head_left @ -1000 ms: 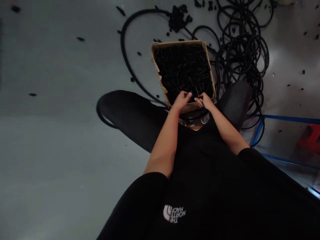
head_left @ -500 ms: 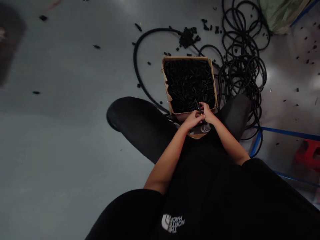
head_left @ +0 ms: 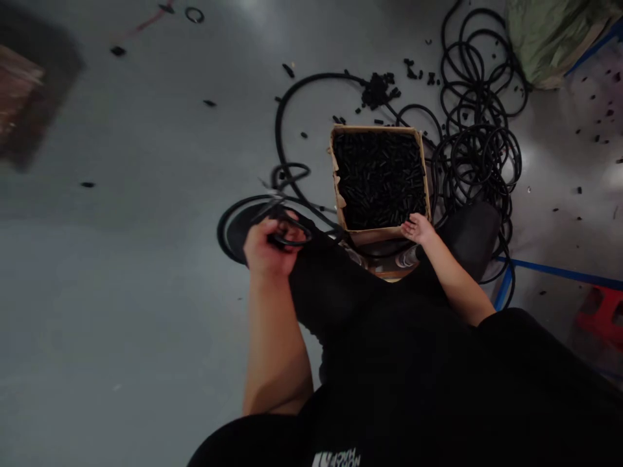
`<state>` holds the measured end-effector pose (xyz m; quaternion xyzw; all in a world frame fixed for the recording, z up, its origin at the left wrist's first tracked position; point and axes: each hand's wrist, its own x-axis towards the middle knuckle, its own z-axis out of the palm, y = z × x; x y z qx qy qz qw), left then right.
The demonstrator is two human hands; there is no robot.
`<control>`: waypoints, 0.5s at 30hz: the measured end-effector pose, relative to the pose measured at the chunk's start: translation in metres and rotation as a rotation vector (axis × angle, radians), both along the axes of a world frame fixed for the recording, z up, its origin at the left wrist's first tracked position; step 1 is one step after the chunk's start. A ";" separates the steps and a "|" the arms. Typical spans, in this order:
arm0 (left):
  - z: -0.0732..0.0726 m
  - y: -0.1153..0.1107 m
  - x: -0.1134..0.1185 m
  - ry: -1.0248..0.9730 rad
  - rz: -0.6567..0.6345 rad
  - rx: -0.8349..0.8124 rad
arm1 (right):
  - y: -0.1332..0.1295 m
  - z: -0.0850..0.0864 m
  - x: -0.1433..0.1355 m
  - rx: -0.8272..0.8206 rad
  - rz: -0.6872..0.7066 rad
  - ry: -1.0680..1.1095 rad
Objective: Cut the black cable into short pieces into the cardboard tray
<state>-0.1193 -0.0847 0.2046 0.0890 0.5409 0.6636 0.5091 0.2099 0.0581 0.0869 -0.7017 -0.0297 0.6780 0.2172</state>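
Observation:
My left hand (head_left: pixel 272 250) is raised over my left knee, its fingers closed round what look like scissors (head_left: pixel 275 206). A dark handle loop shows at the fingers and greyish blades point up and away, blurred by motion. Black hose (head_left: pixel 224 224) loops over the knee and close behind this hand; whether the fingers also touch it I cannot tell. Palm turned up, my right hand (head_left: pixel 419 230) is open at the near right corner of the cardboard box (head_left: pixel 376 235), with nothing visible in it. Short black tube pieces (head_left: pixel 379 178) fill the box.
A tangled coil of black hose (head_left: pixel 481 146) lies right of the box. Loose black pieces (head_left: pixel 377 91) are heaped behind it, others scattered over the floor. A greenish sack (head_left: pixel 555 39), blue frame (head_left: pixel 569 269) and red stool-like object (head_left: pixel 603 314) stand to the right.
My hands were together at the box's near edge. The left has swung out left with the scissors, and hose loops now lie by it. The right has opened near the box corner.

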 end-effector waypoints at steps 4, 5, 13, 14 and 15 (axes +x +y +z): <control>-0.004 -0.005 -0.028 -0.168 0.161 0.001 | -0.011 -0.044 -0.017 -0.213 -0.066 -0.078; -0.005 -0.006 -0.030 -0.178 0.165 0.017 | -0.012 -0.052 -0.017 -0.224 -0.077 -0.071; -0.007 -0.005 -0.028 -0.141 0.121 -0.011 | 0.004 -0.085 -0.001 -0.213 -0.173 -0.086; -0.007 -0.004 -0.028 -0.146 0.129 -0.016 | 0.004 -0.085 -0.001 -0.212 -0.172 -0.083; -0.006 -0.003 -0.028 -0.147 0.134 -0.018 | 0.003 -0.084 -0.002 -0.204 -0.167 -0.078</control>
